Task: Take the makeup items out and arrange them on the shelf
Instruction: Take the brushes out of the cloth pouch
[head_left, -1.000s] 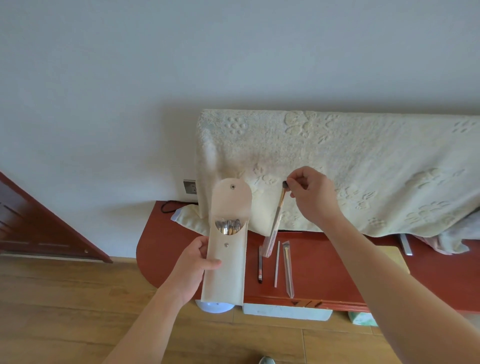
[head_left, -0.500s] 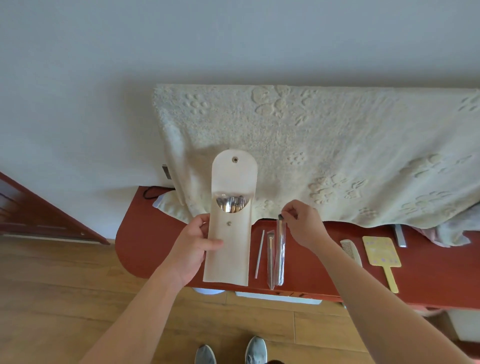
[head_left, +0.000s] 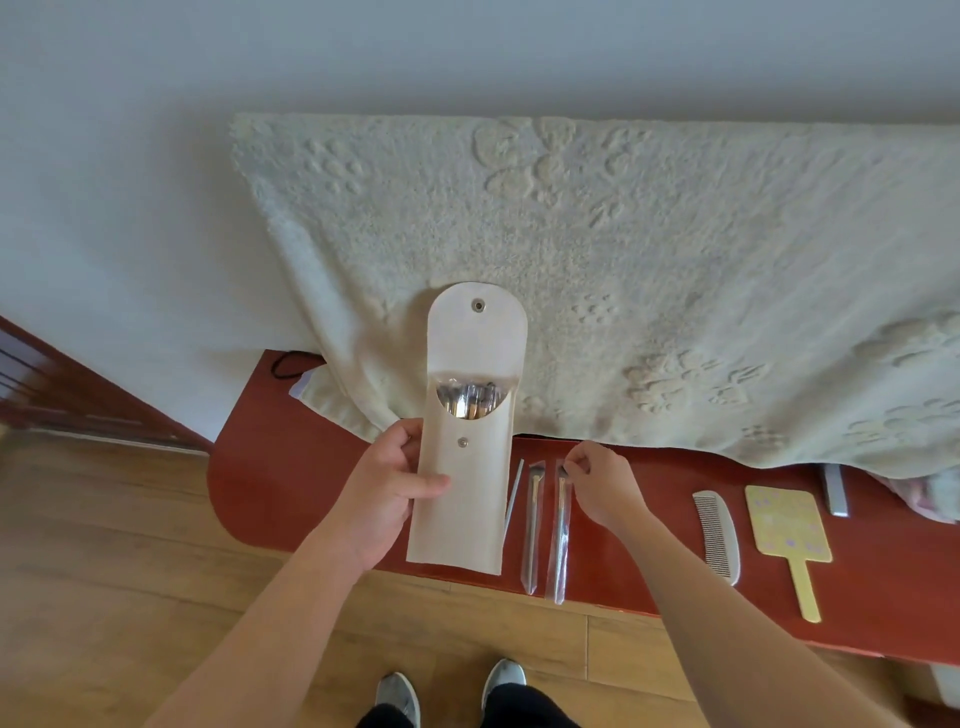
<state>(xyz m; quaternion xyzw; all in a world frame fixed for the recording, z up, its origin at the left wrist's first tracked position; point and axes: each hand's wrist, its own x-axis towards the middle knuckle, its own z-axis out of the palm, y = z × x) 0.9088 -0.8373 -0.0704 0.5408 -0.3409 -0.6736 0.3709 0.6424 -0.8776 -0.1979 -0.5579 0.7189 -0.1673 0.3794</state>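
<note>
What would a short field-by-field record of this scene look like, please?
Left hand: holds the cream pouch upright, flap open
In pouch: brushes show at the opening
Right hand: pinches the top of a sleeved brush lying on the red shelf
Nearer the pouch: second sleeved brush, thin stick
Further right: comb, yellow hand mirror
Behind: cream blanket

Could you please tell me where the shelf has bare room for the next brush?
Two patches: the red shelf between its rounded left end and the pouch, and the stretch between the right-hand wrapped brush and the comb, though the right hand reaches across it. Crowded: just right of the pouch, and around comb and mirror.
</note>
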